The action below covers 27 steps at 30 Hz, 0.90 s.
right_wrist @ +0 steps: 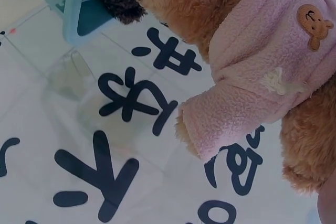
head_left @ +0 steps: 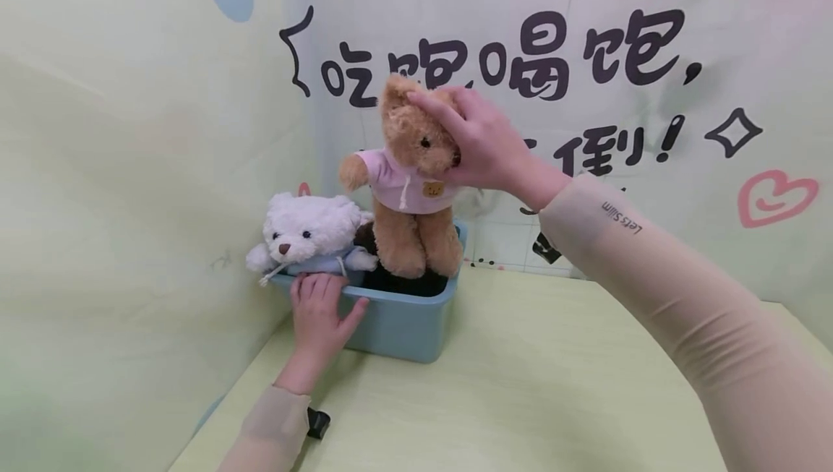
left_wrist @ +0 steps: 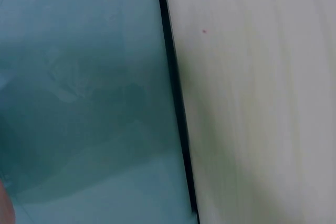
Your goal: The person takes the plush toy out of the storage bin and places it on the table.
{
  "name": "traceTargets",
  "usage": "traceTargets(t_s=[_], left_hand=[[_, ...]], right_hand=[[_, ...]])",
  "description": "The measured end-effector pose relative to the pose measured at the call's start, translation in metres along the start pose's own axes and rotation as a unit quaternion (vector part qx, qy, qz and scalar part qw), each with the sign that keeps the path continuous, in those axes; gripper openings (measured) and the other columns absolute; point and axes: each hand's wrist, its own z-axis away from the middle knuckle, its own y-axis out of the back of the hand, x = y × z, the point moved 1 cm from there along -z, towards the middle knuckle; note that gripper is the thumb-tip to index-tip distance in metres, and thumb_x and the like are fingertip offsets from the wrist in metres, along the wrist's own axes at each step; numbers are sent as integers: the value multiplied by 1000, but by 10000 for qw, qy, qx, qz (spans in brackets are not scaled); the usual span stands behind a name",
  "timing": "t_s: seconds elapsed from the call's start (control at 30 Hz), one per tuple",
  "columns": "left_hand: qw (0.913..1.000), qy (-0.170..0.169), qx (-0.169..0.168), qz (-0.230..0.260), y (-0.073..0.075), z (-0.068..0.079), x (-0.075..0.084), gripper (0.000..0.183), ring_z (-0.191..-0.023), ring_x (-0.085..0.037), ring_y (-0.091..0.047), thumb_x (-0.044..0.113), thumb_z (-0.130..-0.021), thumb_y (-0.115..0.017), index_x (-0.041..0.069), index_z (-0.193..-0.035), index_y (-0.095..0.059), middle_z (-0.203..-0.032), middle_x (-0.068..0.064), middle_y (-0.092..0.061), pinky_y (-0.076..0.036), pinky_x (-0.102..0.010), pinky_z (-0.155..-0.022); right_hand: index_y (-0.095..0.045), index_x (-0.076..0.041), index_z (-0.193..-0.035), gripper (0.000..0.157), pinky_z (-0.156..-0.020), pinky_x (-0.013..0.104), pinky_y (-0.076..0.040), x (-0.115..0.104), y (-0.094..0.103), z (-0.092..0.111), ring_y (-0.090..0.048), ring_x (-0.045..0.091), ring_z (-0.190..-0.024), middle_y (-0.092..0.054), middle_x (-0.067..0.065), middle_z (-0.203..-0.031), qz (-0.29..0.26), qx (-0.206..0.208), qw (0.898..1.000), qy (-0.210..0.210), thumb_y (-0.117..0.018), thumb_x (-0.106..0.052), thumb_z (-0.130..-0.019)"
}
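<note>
The right hand (head_left: 483, 138) grasped the brown bear (head_left: 411, 194) by its head; the left hand (head_left: 320, 320) held the rim of the bin (head_left: 400, 324). Bracing the bin firmly seemed wise.

I grip with the raised right hand (head_left: 484, 139), arm extended; the left hand (head_left: 322, 316) holds lower, thumb spread.

Soft, even light, perhaps from overhead, fills the head view, with a faint shadow (head_left: 348, 378) on the table's (head_left: 553, 378) near left. The left wrist view is dimmer, shadow darkening the bin (left_wrist: 89, 98); the right wrist view shows crisp lettering (right_wrist: 107, 177).
</note>
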Motion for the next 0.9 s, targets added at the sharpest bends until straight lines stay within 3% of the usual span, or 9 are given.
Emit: traceTargets(t_s=[0.53, 0.9], left_hand=[[9999, 59, 102, -67, -4, 1, -1, 63, -85, -38, -48, 64, -93, -43, 3, -89, -58, -84, -14, -56, -27, -60, -93], [9999, -26, 167, 25, -7, 2, 0, 61, -85, -39, -47, 61, -93, -45, 2, -91, -58, -85, -15, -56, -26, -60, -94]], right_hand=[[-41, -17, -140, 90, -90, 53, -45, 19, 51, 6, -52, 36, -111, -50, 22, -124, 641, -246, 9971, -321, -88, -33, -65], [-41, -19, -141, 88, -94, 56, -39, 31, 82, 33, -49, 40, -116, -49, 22, -127, 964, -709, 9899, -756, -87, -34, -68]])
